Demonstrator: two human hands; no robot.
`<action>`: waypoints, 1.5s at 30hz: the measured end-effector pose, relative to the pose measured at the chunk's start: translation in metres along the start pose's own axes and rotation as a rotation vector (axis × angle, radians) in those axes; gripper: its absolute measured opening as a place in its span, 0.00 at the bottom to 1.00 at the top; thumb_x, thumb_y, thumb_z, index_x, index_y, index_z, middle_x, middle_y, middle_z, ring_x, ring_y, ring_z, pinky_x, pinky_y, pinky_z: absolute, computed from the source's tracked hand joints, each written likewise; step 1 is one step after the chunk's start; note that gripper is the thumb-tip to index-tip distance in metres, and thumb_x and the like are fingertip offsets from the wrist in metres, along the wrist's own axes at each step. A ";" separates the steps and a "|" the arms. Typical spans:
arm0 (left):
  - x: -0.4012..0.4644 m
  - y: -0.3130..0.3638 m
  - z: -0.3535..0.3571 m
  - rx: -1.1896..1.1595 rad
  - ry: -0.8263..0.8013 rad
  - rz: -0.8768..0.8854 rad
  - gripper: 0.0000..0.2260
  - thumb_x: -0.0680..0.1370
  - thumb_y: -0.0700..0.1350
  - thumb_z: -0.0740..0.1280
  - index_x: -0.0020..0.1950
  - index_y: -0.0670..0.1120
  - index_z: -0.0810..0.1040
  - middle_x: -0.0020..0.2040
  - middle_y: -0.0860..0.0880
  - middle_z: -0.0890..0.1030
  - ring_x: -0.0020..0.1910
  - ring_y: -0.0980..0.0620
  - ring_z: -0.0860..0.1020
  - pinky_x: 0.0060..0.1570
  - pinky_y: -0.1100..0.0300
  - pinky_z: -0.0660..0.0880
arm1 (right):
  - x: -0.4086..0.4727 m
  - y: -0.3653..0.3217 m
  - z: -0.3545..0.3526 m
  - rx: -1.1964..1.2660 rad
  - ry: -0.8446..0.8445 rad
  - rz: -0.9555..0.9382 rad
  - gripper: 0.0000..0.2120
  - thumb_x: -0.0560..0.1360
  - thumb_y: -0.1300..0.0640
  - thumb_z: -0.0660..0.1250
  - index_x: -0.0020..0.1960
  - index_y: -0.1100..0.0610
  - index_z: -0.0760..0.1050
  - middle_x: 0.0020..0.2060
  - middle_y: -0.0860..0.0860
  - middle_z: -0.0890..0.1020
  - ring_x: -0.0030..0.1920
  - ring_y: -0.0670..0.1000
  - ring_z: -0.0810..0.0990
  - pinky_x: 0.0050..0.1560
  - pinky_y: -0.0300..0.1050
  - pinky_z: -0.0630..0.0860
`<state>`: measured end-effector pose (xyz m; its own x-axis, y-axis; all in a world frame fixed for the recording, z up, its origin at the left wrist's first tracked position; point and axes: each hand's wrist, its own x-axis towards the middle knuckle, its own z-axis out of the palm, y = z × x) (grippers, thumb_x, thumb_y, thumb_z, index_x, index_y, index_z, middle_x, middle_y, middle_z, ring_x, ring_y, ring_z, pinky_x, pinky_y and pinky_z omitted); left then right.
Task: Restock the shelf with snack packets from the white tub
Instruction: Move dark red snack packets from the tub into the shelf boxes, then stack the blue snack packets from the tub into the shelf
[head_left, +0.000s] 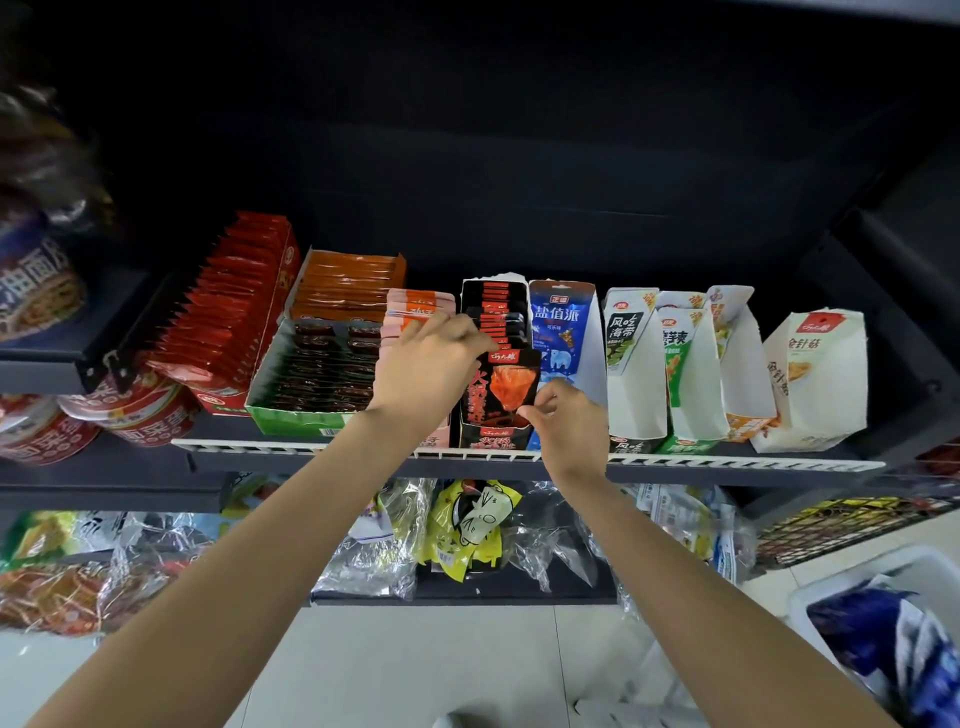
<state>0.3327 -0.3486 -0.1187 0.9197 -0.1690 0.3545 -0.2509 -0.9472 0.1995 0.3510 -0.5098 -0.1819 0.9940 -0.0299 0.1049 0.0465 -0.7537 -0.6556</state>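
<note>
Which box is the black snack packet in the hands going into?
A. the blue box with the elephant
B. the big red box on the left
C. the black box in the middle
C: both the left hand and right hand hold the black snack packet at the front of the black box.

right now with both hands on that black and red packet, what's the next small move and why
Probably ease the black and red packet down into the black display box, in front of the matching packets. The left hand pinches its top edge, the right hand its lower corner, and it sits tilted above the box front.
</note>
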 end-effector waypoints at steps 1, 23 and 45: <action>-0.001 -0.001 0.001 -0.004 -0.005 -0.003 0.14 0.78 0.39 0.65 0.63 0.49 0.78 0.57 0.48 0.78 0.60 0.46 0.72 0.59 0.51 0.67 | -0.001 0.000 0.001 -0.040 0.018 -0.022 0.07 0.72 0.54 0.71 0.42 0.56 0.75 0.41 0.50 0.82 0.43 0.48 0.80 0.38 0.40 0.74; -0.011 0.154 0.082 -0.181 0.000 0.256 0.10 0.68 0.44 0.69 0.48 0.46 0.82 0.42 0.48 0.80 0.42 0.45 0.79 0.41 0.53 0.76 | -0.042 0.120 -0.120 0.080 0.047 0.034 0.08 0.74 0.60 0.68 0.53 0.60 0.77 0.46 0.53 0.79 0.43 0.48 0.77 0.41 0.29 0.68; -0.062 0.487 0.277 0.156 -1.055 0.647 0.42 0.72 0.70 0.59 0.78 0.47 0.50 0.78 0.51 0.44 0.76 0.52 0.40 0.73 0.46 0.42 | -0.206 0.491 -0.279 0.017 -0.276 0.676 0.35 0.78 0.56 0.63 0.77 0.56 0.47 0.76 0.54 0.55 0.74 0.55 0.57 0.70 0.46 0.58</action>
<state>0.2373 -0.8747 -0.2961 0.4522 -0.6837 -0.5728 -0.7755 -0.6186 0.1261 0.1420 -1.0574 -0.3167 0.7945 -0.3165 -0.5183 -0.5871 -0.6185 -0.5222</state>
